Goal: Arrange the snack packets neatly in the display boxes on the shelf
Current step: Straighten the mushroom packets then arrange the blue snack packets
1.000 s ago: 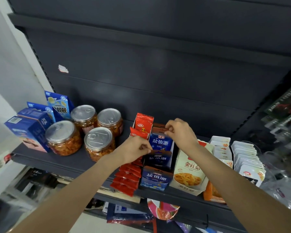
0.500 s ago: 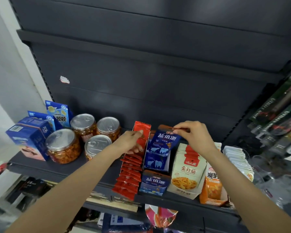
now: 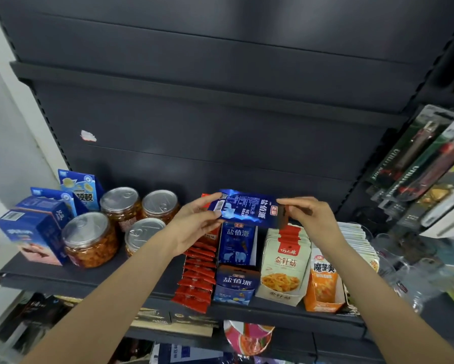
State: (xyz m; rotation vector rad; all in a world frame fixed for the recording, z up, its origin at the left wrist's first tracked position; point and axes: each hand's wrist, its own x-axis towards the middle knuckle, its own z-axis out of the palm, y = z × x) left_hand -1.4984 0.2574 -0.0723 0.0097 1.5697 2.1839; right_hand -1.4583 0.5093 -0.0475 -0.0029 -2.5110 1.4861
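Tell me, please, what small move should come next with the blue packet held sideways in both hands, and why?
Probably turn the blue packet upright and lower it into the blue display box beneath. The left hand and right hand hold it sideways above that box.

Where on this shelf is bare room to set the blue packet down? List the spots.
Bare shelf lies in front, between the jars and the red packets. From there rightward, the display boxes stand packed side by side. Both hands hold the blue packet.
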